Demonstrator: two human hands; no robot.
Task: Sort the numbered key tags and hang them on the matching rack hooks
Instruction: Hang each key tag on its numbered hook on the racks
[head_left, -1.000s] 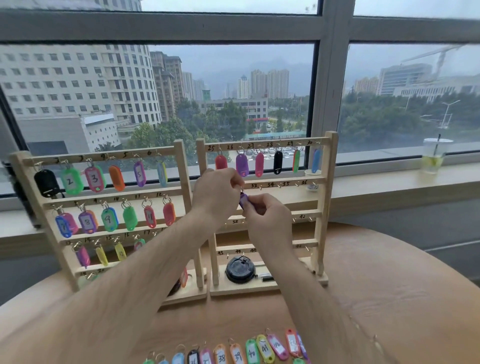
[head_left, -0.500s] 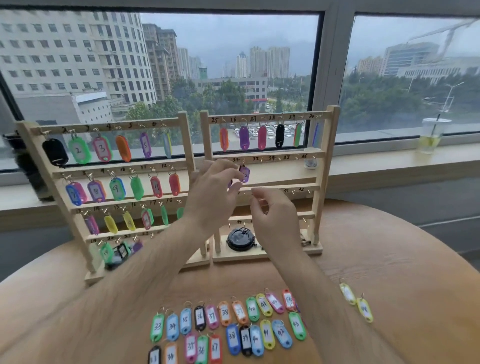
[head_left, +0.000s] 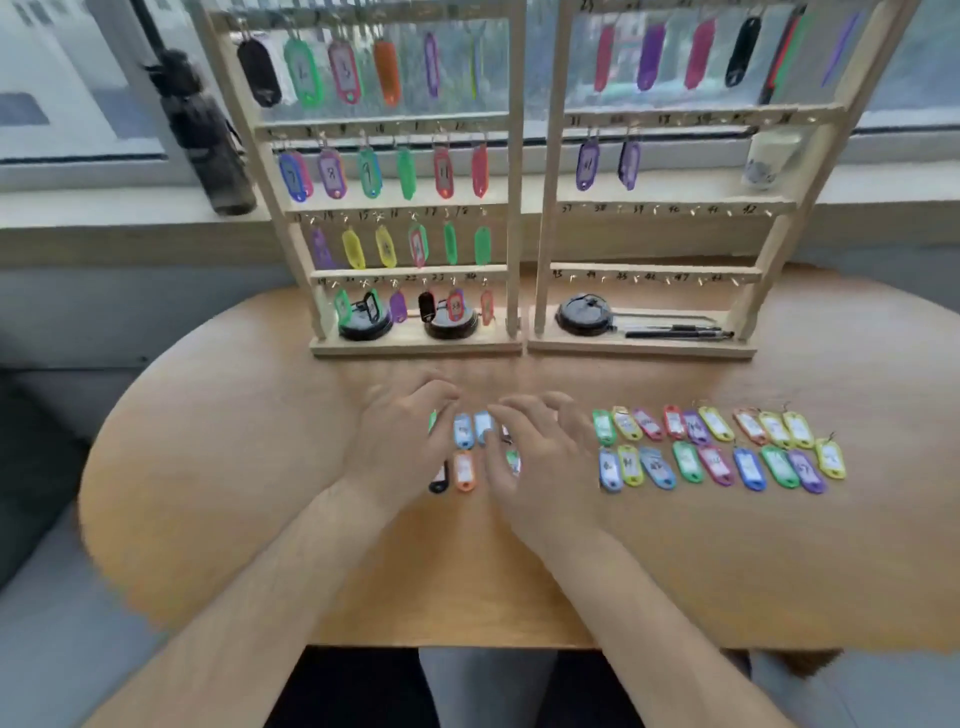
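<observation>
**Both hands low over the loose tags**

Your left hand (head_left: 402, 441) and right hand (head_left: 540, 467) are palm-down, side by side, low over the table (head_left: 234, 467) just in front of the racks. The fingers on both are spread and loosely bent, pinching nothing. The blur hides whether the tips touch the tags.

Between and under your hands lies a small cluster: two blue tags (head_left: 464, 431), then an orange tag (head_left: 465, 470) and a black tag (head_left: 439, 480) nearer you. More tags are partly covered by your fingers. Off to your right, two rows of loose tags (head_left: 717, 447) lie flat on the wood, apart from both hands.

The left rack (head_left: 514, 156) carries tags on all four rows. The right rack (head_left: 550, 156) has its top row hung and two purple tags (head_left: 587, 163) at the left end of the second row. Its lower two rows show bare hooks.

Black lids (head_left: 584, 314) sit on the rack bases, and pens (head_left: 675, 332) lie on the right one. A dark bottle (head_left: 208, 140) stands on the sill.
</observation>
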